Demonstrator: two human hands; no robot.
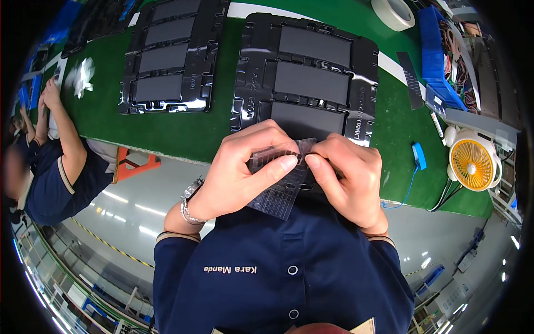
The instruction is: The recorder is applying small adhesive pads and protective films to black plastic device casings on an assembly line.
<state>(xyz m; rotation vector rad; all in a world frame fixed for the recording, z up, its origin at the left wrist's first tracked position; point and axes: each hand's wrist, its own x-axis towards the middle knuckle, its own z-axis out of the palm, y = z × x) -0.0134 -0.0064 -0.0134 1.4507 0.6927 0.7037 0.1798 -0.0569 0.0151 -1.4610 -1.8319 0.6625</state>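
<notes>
A thin dark sheet (276, 197) marked with a grid of small rectangles, like a sheet of stickers, hangs tilted in front of my chest. My left hand (236, 170) grips it, thumb on top and fingers behind. At the sheet's upper right edge my right hand (351, 175) is closed, thumb and forefinger pinched together; whether a small piece sits between those fingertips I cannot make out. Just beyond my hands lies a black moulded tray (254, 83) with flat dark grey panels (312, 81) in its slots. My fingers cover part of its near end.
Another black tray (129, 75) with panels lies left. To the right are a tape roll (394, 14), blue bin (442, 67), dark perforated strip (410, 80), marker (437, 126), blue corded piece (419, 156) and yellow-white fan (471, 161). A co-worker (61, 167) sits left near an orange stool (133, 164).
</notes>
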